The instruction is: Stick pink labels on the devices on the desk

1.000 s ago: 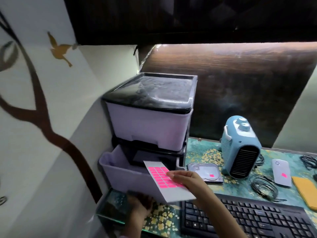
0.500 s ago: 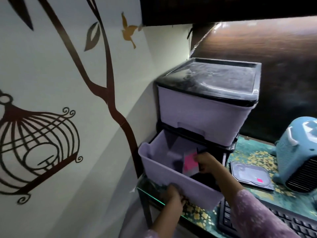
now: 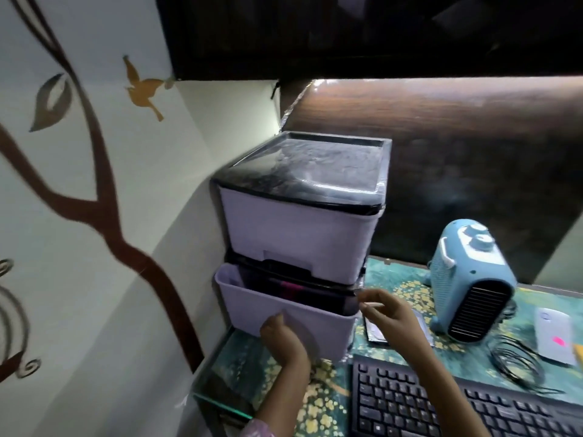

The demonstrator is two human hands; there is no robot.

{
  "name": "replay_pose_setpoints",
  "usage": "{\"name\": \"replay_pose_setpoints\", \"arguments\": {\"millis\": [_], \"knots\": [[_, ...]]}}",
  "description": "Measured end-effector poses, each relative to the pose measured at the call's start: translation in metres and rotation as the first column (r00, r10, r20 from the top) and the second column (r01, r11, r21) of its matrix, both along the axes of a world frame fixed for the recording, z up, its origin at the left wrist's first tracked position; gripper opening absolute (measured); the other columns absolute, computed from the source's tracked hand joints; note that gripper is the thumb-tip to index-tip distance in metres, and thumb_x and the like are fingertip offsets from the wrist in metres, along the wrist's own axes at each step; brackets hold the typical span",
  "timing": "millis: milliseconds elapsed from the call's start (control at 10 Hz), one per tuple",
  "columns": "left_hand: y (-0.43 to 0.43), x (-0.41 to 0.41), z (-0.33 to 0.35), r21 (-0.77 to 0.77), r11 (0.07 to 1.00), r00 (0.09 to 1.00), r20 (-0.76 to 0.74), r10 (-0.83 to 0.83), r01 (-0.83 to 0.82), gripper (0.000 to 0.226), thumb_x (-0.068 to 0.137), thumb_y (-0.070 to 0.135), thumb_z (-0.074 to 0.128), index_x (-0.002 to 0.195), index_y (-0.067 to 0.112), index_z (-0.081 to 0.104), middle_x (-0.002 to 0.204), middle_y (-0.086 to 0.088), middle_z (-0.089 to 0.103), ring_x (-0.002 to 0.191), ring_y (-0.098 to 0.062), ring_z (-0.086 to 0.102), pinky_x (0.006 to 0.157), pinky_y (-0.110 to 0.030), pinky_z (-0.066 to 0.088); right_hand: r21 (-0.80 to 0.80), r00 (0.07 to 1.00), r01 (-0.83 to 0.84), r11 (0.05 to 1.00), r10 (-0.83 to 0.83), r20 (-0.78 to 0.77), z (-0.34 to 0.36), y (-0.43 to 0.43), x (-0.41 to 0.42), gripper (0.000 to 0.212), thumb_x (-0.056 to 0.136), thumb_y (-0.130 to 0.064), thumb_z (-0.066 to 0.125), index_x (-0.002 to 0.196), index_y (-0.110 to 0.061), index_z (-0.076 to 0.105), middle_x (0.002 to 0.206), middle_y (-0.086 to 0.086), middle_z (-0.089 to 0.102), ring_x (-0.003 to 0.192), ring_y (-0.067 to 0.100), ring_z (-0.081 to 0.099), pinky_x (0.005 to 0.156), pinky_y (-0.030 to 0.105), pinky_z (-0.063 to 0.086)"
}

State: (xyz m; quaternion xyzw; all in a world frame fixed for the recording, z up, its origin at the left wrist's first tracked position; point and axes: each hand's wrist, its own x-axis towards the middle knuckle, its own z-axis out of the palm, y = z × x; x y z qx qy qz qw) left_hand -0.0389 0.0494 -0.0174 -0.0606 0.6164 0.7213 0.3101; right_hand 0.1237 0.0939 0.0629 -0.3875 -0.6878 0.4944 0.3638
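Observation:
The pink label sheet lies inside the lower lilac drawer, showing only as a pink strip in the narrow gap. My left hand grips the front of that drawer. Beside the drawer's right corner, my right hand hovers with fingers apart and holds nothing. It covers most of the hard drive on the desk. A white device at the right carries a pink label. The blue fan heater stands between them.
The two-drawer unit sits at the desk's left end against the decorated wall. A black keyboard lies in front, and coiled black cables lie right of the heater. The glass desk edge is near my left arm.
My right hand has left the label sheet in the drawer and come out empty. The lower drawer has slid almost shut under my left hand.

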Motion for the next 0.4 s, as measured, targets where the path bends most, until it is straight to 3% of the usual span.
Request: {"name": "replay_pose_setpoints", "arguments": {"millis": [100, 200, 300, 400], "knots": [[0.018, 0.006, 0.010, 0.153, 0.988, 0.999, -0.040, 0.013, -0.006, 0.022, 0.090, 0.015, 0.047, 0.099, 0.005, 0.064, 0.115, -0.018, 0.061, 0.100, -0.028, 0.055, 0.088, -0.038, 0.042, -0.038, 0.992, 0.123, 0.992, -0.124, -0.020, -0.009, 0.001, 0.031, 0.027, 0.083, 0.001, 0.058, 0.080, -0.026, 0.061, 0.080, -0.004, 0.066, 0.068, 0.006, 0.060, 0.057, 0.013, 0.047], [0.042, 0.010, 0.003, 0.174, 0.983, 0.993, -0.112, -0.037, 0.056, 0.019, 0.091, 0.013, 0.045, 0.095, 0.008, 0.063, 0.107, -0.012, 0.058, 0.105, -0.028, 0.051, 0.093, -0.041, 0.038, -0.113, 0.975, 0.217, 0.970, -0.221, -0.021, -0.026, 0.001, 0.074, 0.019, 0.081, -0.005, 0.063, 0.089, -0.022, 0.060, 0.091, 0.007, 0.065, 0.077, 0.012, 0.062, 0.057, 0.009, 0.049], [0.047, 0.015, -0.004, 0.071, 0.995, 0.990, -0.131, -0.055, 0.065, 0.026, 0.090, 0.007, 0.045, 0.107, -0.010, 0.054, 0.125, -0.025, 0.052, 0.121, -0.038, 0.046, 0.102, -0.048, 0.035, -0.167, 0.960, 0.269, 0.949, -0.279, -0.037, -0.035, 0.001, 0.098, 0.019, 0.083, -0.003, 0.060, 0.098, -0.016, 0.059, 0.096, 0.009, 0.064, 0.085, 0.014, 0.061, 0.059, 0.009, 0.050], [0.041, 0.045, -0.002, -0.028, 0.995, 0.970, -0.225, -0.096, 0.092, 0.024, 0.081, -0.001, 0.048, 0.098, -0.011, 0.060, 0.122, -0.032, 0.054, 0.117, -0.045, 0.049, 0.102, -0.051, 0.040, -0.206, 0.919, 0.367, 0.907, -0.388, -0.071, -0.043, 0.002, 0.128, 0.021, 0.085, 0.000, 0.055, 0.104, -0.010, 0.057, 0.100, 0.013, 0.063, 0.094, 0.023, 0.058, 0.073, 0.020, 0.048]]}}
